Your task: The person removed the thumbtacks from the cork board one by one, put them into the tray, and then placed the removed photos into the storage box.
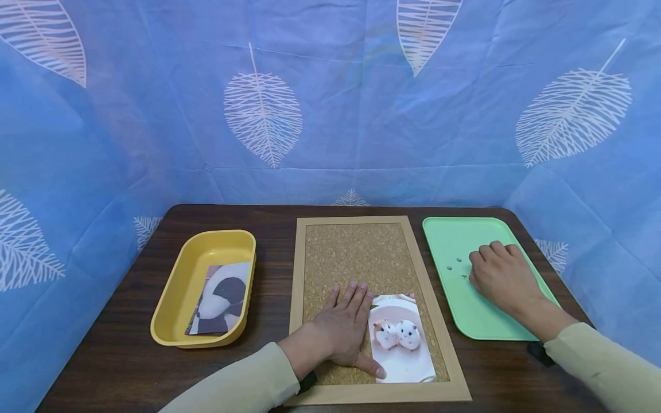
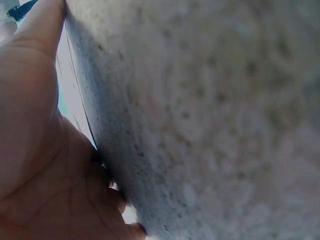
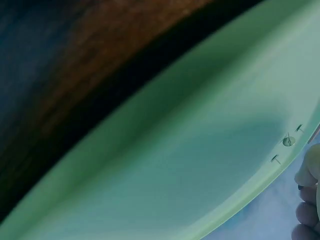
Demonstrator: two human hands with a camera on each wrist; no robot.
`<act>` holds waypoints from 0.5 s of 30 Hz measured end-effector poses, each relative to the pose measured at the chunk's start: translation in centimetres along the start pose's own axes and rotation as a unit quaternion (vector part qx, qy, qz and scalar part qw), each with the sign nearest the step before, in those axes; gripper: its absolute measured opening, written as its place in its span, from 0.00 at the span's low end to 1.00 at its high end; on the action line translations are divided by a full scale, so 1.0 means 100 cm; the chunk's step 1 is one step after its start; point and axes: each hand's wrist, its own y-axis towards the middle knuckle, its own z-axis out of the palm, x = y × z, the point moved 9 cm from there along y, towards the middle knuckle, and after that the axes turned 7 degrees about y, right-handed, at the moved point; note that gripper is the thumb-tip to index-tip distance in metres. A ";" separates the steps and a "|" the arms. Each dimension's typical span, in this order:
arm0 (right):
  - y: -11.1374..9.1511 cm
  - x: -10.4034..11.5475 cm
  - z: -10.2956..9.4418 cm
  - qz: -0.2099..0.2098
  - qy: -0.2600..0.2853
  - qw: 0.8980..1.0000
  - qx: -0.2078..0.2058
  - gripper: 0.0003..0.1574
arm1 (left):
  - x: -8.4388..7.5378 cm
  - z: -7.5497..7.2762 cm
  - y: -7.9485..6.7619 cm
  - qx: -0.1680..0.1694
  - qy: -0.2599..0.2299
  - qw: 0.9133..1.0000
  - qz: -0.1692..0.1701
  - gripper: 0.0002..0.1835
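Note:
My left hand (image 1: 347, 328) lies flat on a wood-framed cork board (image 1: 356, 246), fingers spread. Its thumb presses the lower left edge of a photo of two hamsters (image 1: 403, 353), and its fingers rest beside the photo's upper left corner. The left wrist view shows the palm (image 2: 30, 150) close over the cork. Above a light green tray (image 1: 439, 232), my right hand (image 1: 501, 278) has its fingers curled. A small dark thumbtack (image 3: 300, 187) shows between thumb and forefinger in the right wrist view. Three loose thumbtacks (image 3: 288, 141) lie on the tray.
At the left stands a yellow bin (image 1: 167, 304) with a photo of a grey and white plush-looking figure (image 1: 219, 301) in it. Everything rests on a dark wooden table (image 1: 273, 275). Behind it hangs a blue cloth (image 1: 330, 115) with white leaf prints.

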 end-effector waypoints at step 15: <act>-0.008 -0.004 0.009 0.014 0.002 0.999 0.046 0.13 | 0.000 0.000 0.000 -0.009 0.003 1.000 0.003 0.77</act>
